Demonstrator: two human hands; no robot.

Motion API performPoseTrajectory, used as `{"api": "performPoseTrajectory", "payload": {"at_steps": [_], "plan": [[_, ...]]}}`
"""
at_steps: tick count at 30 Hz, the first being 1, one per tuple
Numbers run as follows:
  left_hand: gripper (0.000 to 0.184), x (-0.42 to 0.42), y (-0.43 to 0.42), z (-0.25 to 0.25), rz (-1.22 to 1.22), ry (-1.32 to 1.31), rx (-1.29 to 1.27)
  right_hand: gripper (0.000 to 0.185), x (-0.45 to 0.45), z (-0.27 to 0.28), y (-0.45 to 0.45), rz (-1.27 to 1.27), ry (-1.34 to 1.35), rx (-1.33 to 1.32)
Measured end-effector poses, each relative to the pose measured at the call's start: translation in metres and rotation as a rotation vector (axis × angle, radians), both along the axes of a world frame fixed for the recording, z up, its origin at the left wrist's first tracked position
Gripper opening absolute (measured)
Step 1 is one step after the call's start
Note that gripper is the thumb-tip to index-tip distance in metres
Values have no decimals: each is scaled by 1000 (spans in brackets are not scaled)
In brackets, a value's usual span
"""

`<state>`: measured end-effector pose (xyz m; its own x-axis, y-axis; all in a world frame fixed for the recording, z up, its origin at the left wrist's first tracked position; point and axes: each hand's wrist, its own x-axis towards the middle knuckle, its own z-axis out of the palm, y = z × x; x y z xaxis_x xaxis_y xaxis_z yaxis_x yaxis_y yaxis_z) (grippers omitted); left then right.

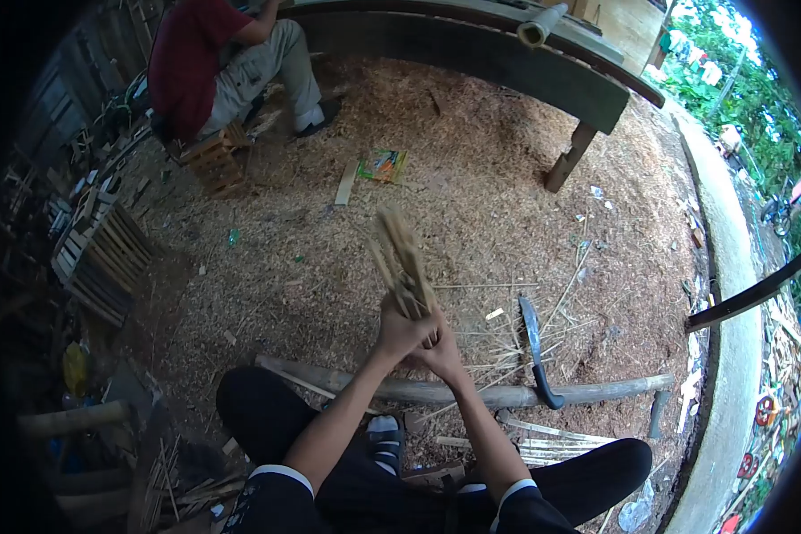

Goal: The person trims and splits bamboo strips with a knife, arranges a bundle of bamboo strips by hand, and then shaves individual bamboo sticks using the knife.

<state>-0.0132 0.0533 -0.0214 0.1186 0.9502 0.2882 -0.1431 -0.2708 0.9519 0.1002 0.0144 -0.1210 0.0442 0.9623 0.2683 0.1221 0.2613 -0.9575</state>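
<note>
A bundle of thin wooden strips (404, 254) stands up from my two hands, its upper end blurred and tilted a little to the left. My left hand (404, 331) is wrapped around the lower part of the bundle. Pressed against it from the right, my right hand (440, 352) closes on the bundle's bottom end; some of its fingers are hidden. To the right, a machete (532, 334) with a dark curved handle rests against a long pole (596, 390) lying across the ground before me. Loose thin strips (498, 356) are scattered between the hands and the machete.
Ahead on the left, another person (191, 71) sits beside a long wooden bench (472, 67). A slatted crate (107, 254) stands at left. Wood shavings cover the ground around a colourful packet (383, 166). A concrete curb (730, 267) runs along the right.
</note>
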Motion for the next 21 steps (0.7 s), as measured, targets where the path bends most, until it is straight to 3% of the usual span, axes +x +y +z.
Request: {"api": "performPoseTrajectory", "payload": {"at_steps": [1, 6, 8, 14, 16, 17, 18, 20, 21], "plan": [[13, -6, -2, 21, 16, -89, -45, 66, 0, 10, -2, -6, -63, -10], [22, -51, 11, 4, 127, -322, -171, 66, -5, 27, 4, 168, -350, -233], [19, -69, 13, -4, 181, -555, -291, 63, -14, 33, 7, 176, -446, -236], [22, -119, 17, -18, 268, -664, -390, 52, -52, 38, 19, 252, -618, -211], [30, -127, 19, -5, 405, -689, -458, 50, -64, 42, 24, 268, -670, -218], [54, -134, 21, -16, 452, -575, -435, 49, -69, 45, 28, 229, -711, -183], [54, -132, 18, -12, 455, -573, -437, 49, -73, 45, 31, 193, -753, -152], [87, -119, 14, 2, 1049, -133, -239, 51, -77, 38, 44, 165, -802, -127], [108, -133, 8, -10, 1014, 94, -231, 54, -79, 33, 52, 136, -851, -98]]}}
